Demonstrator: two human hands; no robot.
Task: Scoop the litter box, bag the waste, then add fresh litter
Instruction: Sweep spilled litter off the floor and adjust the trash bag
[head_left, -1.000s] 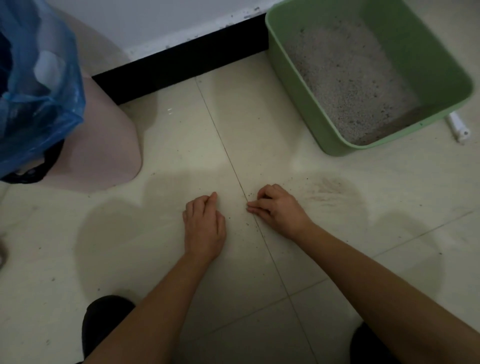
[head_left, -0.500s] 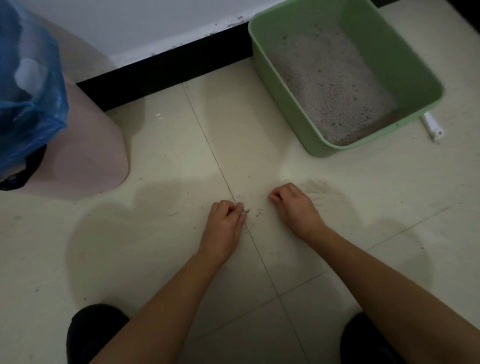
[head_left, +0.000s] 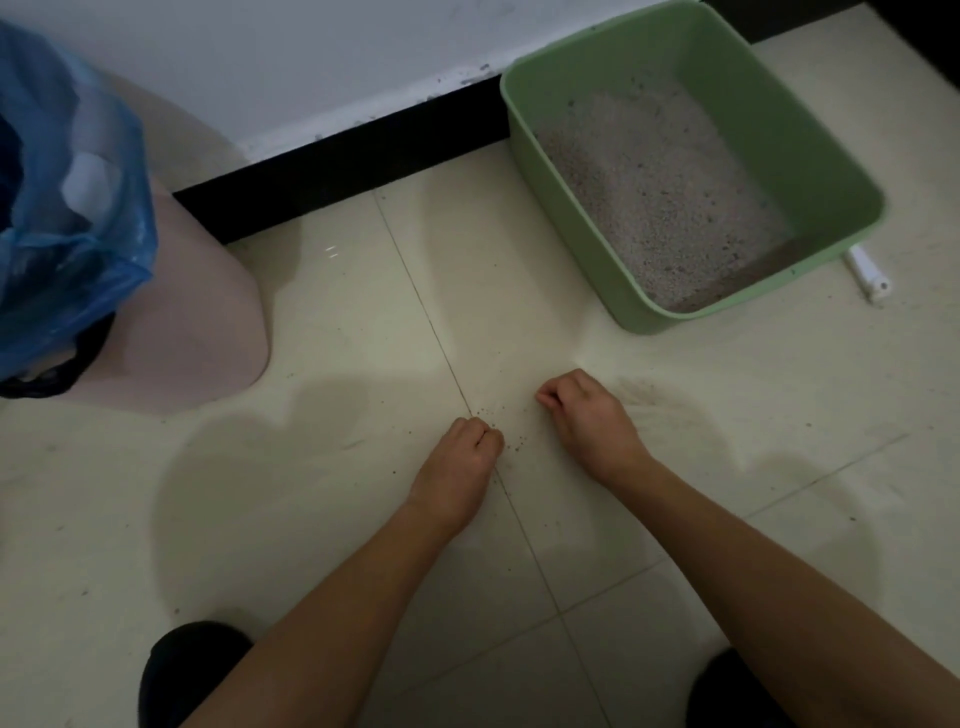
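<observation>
Left hand (head_left: 457, 462) now nearer spilled grains (head_left: 511, 441); bin (head_left: 197, 332) left, litter box (head_left: 810, 135) right.

a home corner: tiled floor (head_left: 311, 519), litter box (head_left: 789, 119) (green), lined bin (head_left: 197, 338).

Litter box (head_left: 810, 145): pale green, rectangular, open-topped, upper right of frame. Sits flat on the floor, far end close to the dark skirting.

Litter (head_left: 665, 197): pale grey granules with dark flecks in a shallow layer. It thins out at the near right corner, where it looks darker.

Bag (head_left: 78, 249): blue, translucent, crumpled, at left edge of frame, lining a pink bin (head_left: 197, 332).

Loose grains (head_left: 511, 436): few, dark, scattered on the tile at centre.
</observation>
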